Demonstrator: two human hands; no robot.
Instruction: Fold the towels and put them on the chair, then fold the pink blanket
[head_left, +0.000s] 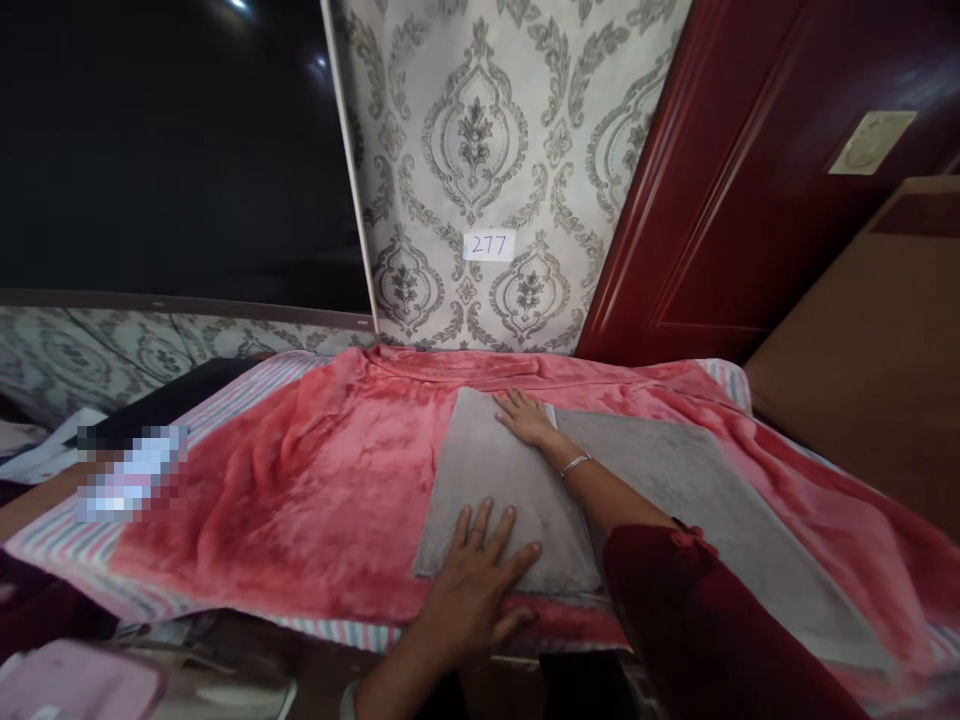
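Note:
A grey plush cloth (645,455) is spread on a red plush blanket (360,470), and its left section is doubled over into a flat panel. My left hand (480,565) rests palm down near the panel's front edge, fingers spread. Toward the panel's far edge, my right hand (526,418) presses flat with its fingers stretched out; a silver bracelet circles that wrist. Neither hand grips anything. A thin white edge shows beside the right hand, where the panel meets the rest of the cloth.
Striped fabric (225,410) borders the blanket. Behind stands a patterned wall with a label (489,245) reading 277. A large dark screen (165,150) is at the left, a dark red door (712,180) and a cardboard box (862,350) at the right. A pink item (82,680) lies lower left.

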